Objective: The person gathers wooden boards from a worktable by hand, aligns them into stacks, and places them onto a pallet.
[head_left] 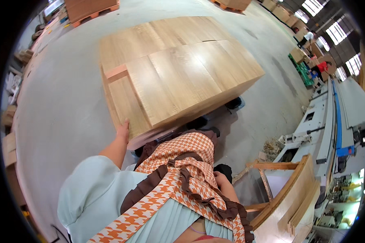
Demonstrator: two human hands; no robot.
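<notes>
A large stack of wood-grain panels [178, 69] stands in front of me, its top layer laid in several pieces. One lower strip of panel [127, 103] shows at the stack's left side. My left hand [123, 131] rests on the near left corner of that strip, its fingers stretched out along the surface. Down by my right side, my right hand [220, 179] is curled beside my orange-and-white checked apron [186, 152]. Anything inside those fingers is hidden. Right behind that hand is a black shoe [224, 171].
Dark wheels [233, 103] show under the stack. To my right stand a wooden frame with boards [288, 198] and a long grey machine [312, 133]. Boxes on a pallet [89, 10] stand far left. Two people work at the far right near a green pallet [302, 71].
</notes>
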